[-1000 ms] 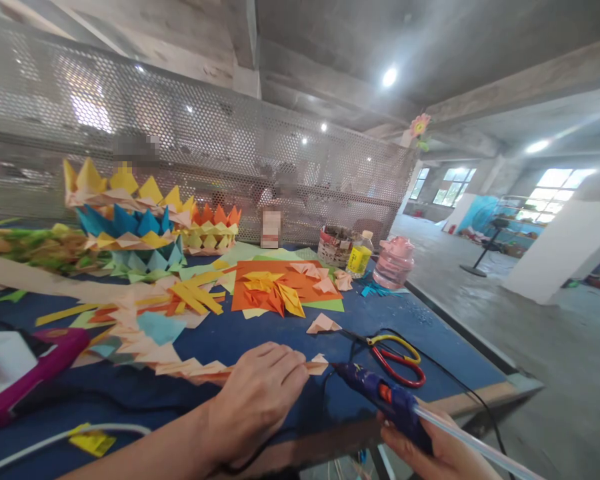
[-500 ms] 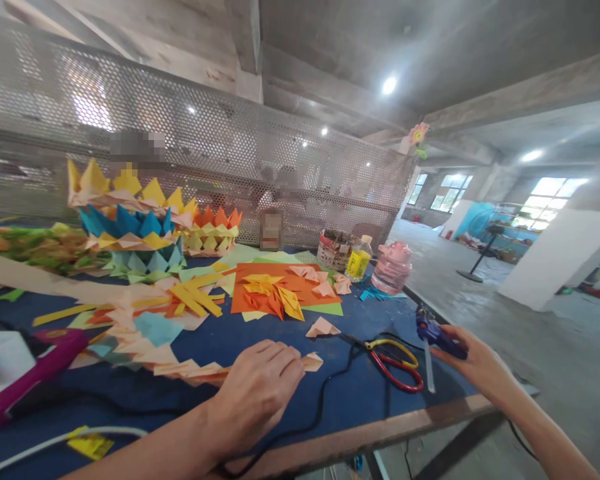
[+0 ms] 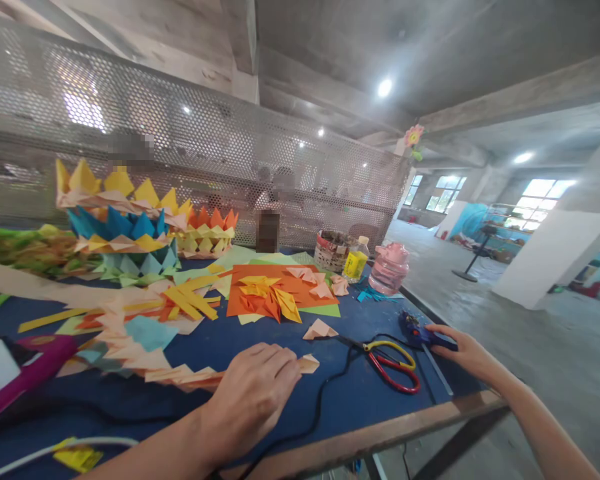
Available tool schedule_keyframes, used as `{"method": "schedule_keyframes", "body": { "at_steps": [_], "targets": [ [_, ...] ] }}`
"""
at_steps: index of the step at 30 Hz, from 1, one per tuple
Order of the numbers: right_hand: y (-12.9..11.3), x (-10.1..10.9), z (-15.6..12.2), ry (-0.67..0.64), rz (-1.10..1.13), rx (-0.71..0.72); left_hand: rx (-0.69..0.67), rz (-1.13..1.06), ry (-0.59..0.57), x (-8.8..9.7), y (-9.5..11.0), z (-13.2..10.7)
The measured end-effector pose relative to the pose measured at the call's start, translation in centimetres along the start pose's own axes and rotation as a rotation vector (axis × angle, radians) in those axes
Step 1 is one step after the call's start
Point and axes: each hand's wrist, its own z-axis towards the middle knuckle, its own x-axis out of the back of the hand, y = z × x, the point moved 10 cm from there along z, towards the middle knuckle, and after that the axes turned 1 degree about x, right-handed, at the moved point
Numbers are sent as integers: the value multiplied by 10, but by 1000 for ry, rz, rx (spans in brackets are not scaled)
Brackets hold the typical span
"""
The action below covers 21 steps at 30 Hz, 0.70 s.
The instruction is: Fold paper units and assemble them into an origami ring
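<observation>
My left hand (image 3: 257, 400) is closed over the end of a chain of folded peach paper pieces (image 3: 190, 378). One folded tip (image 3: 309, 364) sticks out past its fingers. My right hand (image 3: 463, 350) grips the handle of a dark blue glue gun (image 3: 417, 333) at the right side of the table, with a clear glue stick (image 3: 437, 370) poking out of it toward me. Between the hands lie scissors with red and yellow handles (image 3: 404, 389). A loose folded peach piece (image 3: 320, 329) rests by their blades.
Folded paper baskets (image 3: 137, 227) stand at the back left. Orange paper sheets (image 3: 240, 303) hold folded pieces. Behind are a woven basket (image 3: 330, 253), a yellow-labelled bottle (image 3: 356, 261) and a pink jug (image 3: 389, 270). A magenta glue gun (image 3: 35, 380) and black cords lie left.
My right hand has brought the blue glue gun lower and slightly left, and its stick has swung to the right. My left hand keeps its hold on the paper chain.
</observation>
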Motion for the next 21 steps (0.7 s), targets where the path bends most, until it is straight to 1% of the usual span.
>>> {"method": "schedule_keyframes", "body": {
  "at_steps": [1, 2, 3, 4, 5, 6, 8, 10, 12, 14, 16, 18, 21],
  "targets": [
    [-4, 2, 1, -2, -22, -1, 17, -11, -13, -2, -2, 0],
    [-10, 7, 1, 32, -65, 2, 34, -24, -27, -3, -4, 0],
    [-20, 13, 1, 92, -119, 12, 46, -37, -35, -5, -5, -1],
    [-33, 20, -1, 168, -179, 26, 54, -45, -40, -6, -6, -1],
    [-52, 25, -4, 248, -235, 61, 62, -52, -45, -7, -7, -1],
    [-74, 21, -6, 269, -244, 103, 70, -59, -52, -8, -8, -1],
    [-122, 0, -10, 214, -201, 206, 87, -72, -66, -11, -10, -2],
    [-170, -33, -12, 103, -135, 324, 99, -78, -70, -11, -11, -1],
    [-204, -63, -11, 37, -114, 366, 105, -77, -65, -10, -11, -1],
    [-220, -88, -4, 10, -146, 327, 106, -72, -60, -10, -11, -2],
    [-227, -106, 3, -5, -210, 289, 108, -72, -64, -11, -11, -2],
    [-231, -117, 9, -19, -264, 266, 107, -78, -76, -13, -11, -3],
    [-234, -125, 12, -38, -279, 268, 114, -83, -102, -16, -12, -5]
  ]
}}
